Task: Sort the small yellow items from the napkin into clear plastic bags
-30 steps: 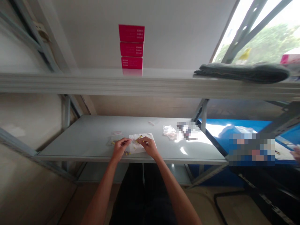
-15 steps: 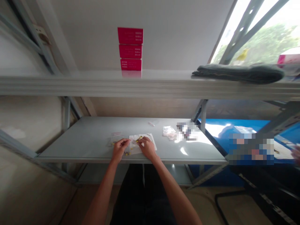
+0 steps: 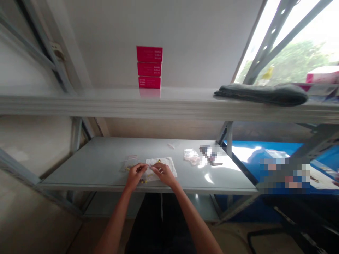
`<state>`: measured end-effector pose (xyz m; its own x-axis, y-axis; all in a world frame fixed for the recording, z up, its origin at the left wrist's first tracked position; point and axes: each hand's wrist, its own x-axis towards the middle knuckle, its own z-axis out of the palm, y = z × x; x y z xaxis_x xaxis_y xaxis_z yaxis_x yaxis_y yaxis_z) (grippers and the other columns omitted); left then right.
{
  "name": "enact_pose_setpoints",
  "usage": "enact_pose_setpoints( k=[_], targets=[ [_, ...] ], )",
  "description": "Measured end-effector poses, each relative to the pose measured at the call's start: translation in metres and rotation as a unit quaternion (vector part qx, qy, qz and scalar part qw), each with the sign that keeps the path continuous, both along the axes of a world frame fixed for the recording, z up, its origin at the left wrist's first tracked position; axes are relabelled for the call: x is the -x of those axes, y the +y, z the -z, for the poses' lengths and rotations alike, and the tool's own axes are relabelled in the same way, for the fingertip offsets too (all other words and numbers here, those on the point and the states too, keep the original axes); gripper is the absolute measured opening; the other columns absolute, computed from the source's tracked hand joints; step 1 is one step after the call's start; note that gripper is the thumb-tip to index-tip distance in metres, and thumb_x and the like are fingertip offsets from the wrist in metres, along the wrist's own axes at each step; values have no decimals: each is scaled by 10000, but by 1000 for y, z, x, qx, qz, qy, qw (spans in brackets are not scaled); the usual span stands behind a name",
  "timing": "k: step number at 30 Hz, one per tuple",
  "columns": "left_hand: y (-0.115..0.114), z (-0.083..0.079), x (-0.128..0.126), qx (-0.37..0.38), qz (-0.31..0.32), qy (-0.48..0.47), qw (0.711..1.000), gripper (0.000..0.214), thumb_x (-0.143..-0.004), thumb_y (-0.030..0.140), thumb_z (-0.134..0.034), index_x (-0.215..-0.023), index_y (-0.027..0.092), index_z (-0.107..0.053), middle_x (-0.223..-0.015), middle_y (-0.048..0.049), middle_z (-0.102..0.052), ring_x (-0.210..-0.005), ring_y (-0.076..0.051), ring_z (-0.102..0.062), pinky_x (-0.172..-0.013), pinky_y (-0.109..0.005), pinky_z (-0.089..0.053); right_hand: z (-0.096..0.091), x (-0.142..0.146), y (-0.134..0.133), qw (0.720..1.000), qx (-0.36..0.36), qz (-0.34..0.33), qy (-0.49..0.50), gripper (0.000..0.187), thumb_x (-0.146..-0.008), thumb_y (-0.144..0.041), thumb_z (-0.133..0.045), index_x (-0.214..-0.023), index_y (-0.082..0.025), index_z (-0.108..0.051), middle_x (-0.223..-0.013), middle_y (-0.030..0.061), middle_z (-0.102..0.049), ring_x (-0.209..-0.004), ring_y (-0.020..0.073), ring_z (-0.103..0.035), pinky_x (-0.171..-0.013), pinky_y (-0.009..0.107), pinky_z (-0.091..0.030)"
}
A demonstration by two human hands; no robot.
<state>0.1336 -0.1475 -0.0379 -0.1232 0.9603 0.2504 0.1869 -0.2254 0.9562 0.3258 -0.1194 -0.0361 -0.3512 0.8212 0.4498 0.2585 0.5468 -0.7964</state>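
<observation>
The right hand (image 3: 164, 174) has drawn in toward the left hand (image 3: 135, 177); the two meet at lower centre of the frame, over a white rectangular paper sheet (image 3: 169, 167) on a grey steel shelf (image 3: 92, 158); both hands stand narrowly closed, fingertips together; whether either holds anything cannot be told; small yellow pieces (image 3: 143, 181) lie on and beside the sheet; a clear plastic bag (image 3: 129, 165) lies just left of it.
</observation>
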Motion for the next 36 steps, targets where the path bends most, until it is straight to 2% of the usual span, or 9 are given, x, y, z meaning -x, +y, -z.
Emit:
enact_pose_setpoints(
  k=[2, 4, 7, 10, 12, 16, 20, 27, 36],
  targets=[
    [0, 1, 0, 7, 4, -15, 1000, 346, -772, 516, -744, -888, 191, -779, -834, -50, -754, -773, -197, -662, -700, -273, -496, 9, 2, 0, 998, 19, -2, 53, 342, -917, -529, -628, -902, -218, -769, -873, 60, -735, -721, 167, -646, -586, 255, -475],
    [-1, 0, 0, 12, 28, -27, 999, 354, -755, 505, -760, -909, 187, -775, -797, -48, -747, -745, -196, -665, -704, -281, -501, 17, 2, 1, 995, 31, 17, 95, 362, -897, -549, -644, -860, -207, -756, -789, 54, -712, -654, 162, -612, -558, 264, -451],
    [-1, -1, 3, 12, 72, -20, 997, 354, -785, 498, -740, -945, 184, -771, -689, -31, -714, -690, -193, -653, -714, -299, -502, 23, 1, 2, 993, 40, 37, 104, 356, -888, -544, -647, -817, -210, -745, -649, 27, -643, -568, 149, -548, -517, 263, -400],
    [1, -1, 5, 5, 89, -1, 996, 322, -779, 493, -748, -870, 185, -766, -729, -41, -725, -715, -198, -655, -725, -300, -500, 21, 1, -2, 995, 38, 34, 83, 321, -873, -511, -661, -786, -212, -742, -598, 6, -604, -531, 135, -508, -500, 251, -362],
    [2, -1, 4, 9, 84, 6, 996, 327, -747, 503, -765, -818, 184, -756, -816, -54, -749, -777, -210, -671, -751, -301, -505, 16, 2, -6, 996, 25, 31, 77, 283, -854, -476, -677, -793, -206, -734, -656, 8, -637, -552, 128, -519, -524, 247, -377],
    [4, -4, 0, 11, 64, 35, 997, 420, -709, 587, -746, -773, 172, -730, -746, -49, -729, -726, -207, -650, -711, -298, -488, 4, 3, -15, 995, 37, 33, 82, 262, -842, -439, -676, -901, -187, -713, -771, 25, -697, -644, 142, -585, -603, 249, -434],
    [5, -3, -6, 17, 69, 45, 996, 469, -695, 622, -738, -789, 163, -737, -781, -65, -745, -756, -216, -658, -755, -312, -490, -2, 2, -17, 999, 31, 8, 10, 200, -859, -348, -624, -784, -181, -707, -782, 37, -712, -743, 161, -619, -719, 262, -455],
    [8, 0, -9, 5, 88, 46, 995, 442, -675, 588, -770, -791, 162, -765, -804, -73, -764, -777, -228, -665, -756, -314, -490, 3, -2, -14, 1000, 11, 20, 8, 212, -861, -347, -600, -806, -186, -726, -821, 41, -717, -775, 165, -617, -736, 258, -456],
    [10, 8, -5, 4, 76, 34, 997, 432, -713, 570, -744, -813, 150, -758, -791, -91, -767, -754, -228, -680, -757, -325, -499, 10, -1, -11, 998, 23, 49, 31, 319, -871, -444, -592, -750, -167, -695, -731, 40, -688, -663, 145, -566, -655, 252, -430]
  ],
)
